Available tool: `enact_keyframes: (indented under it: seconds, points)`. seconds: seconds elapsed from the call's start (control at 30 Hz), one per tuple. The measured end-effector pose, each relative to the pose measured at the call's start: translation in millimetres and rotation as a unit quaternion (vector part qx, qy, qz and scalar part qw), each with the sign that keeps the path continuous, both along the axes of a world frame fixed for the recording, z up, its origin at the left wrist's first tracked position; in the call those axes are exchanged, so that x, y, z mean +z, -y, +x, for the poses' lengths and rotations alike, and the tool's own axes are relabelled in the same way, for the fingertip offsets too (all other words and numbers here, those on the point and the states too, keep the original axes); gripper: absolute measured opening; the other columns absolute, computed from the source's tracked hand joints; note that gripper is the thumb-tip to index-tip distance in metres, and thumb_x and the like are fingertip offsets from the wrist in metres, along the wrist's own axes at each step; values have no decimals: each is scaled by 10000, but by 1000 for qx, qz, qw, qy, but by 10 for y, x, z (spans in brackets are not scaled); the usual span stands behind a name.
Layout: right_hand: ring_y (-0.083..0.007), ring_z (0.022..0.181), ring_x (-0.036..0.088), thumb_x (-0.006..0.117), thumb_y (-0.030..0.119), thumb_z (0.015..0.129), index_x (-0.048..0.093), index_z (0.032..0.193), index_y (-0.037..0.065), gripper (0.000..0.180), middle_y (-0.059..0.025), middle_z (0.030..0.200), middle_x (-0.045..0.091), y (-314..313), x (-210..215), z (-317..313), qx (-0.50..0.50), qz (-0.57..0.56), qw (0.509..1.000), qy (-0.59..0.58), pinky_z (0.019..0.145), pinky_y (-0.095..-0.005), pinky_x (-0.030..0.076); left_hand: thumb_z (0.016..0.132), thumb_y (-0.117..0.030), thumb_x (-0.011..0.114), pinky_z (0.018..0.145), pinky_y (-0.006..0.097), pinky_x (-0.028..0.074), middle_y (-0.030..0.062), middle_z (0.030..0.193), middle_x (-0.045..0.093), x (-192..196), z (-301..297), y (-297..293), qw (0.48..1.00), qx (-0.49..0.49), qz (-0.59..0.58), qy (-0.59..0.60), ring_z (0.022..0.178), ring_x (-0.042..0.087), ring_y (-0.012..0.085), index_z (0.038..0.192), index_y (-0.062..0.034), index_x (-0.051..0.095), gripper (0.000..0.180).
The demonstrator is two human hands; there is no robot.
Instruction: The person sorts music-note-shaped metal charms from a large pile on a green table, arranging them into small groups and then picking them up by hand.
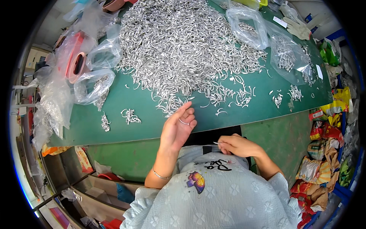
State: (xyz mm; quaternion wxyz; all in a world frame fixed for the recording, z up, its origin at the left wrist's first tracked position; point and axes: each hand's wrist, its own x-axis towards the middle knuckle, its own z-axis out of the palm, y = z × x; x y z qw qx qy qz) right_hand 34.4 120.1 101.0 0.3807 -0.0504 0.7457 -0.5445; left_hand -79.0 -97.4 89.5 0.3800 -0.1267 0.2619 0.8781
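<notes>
A great heap of small curved silvery metal pieces (171, 42) covers the far middle of the green table (152, 131). My left hand (177, 128) is raised by the near edge of that heap, palm partly in view, fingers curled in. One finger wears a thin ring. A small bright metal piece (191, 98) shows right at the fingertips; whether they grip it or it lies on the table behind, I cannot tell. Low in front of my body, my right hand (238, 145) is closed in a pinch. From its fingertips sticks out a small silvery metal piece (217, 143).
Small clusters of pieces (131, 116) lie at the near left, others (295, 92) at the right. Clear plastic bags (94, 87) crowd the left side; another bag (286, 57) with metal pieces lies at the right. Colourful packets (314, 170) line the right of the floor.
</notes>
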Motion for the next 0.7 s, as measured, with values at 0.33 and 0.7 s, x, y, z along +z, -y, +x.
enact_keyframes:
  seconds: [0.33,0.7]
  points:
    - [-203,674,590,513,102,922,531,931,-12,116,-136,832,542,-239,53,-142,-259,-400,879,-27,521,-255,458,874,-42,478,1024,407,381,187,1204,521,162,199,-164,997,-31,-68,-5,1127,513,279,1291,69,391,440]
    - [-68,532,363,391,281,998,538,847,5,347,23,602,384,-132,145,-303,-411,-328,850,34,499,-217,307,920,-59,472,1026,392,398,262,1294,464,218,175,-194,994,-57,-82,-50,1232,460,336,1287,92,389,405]
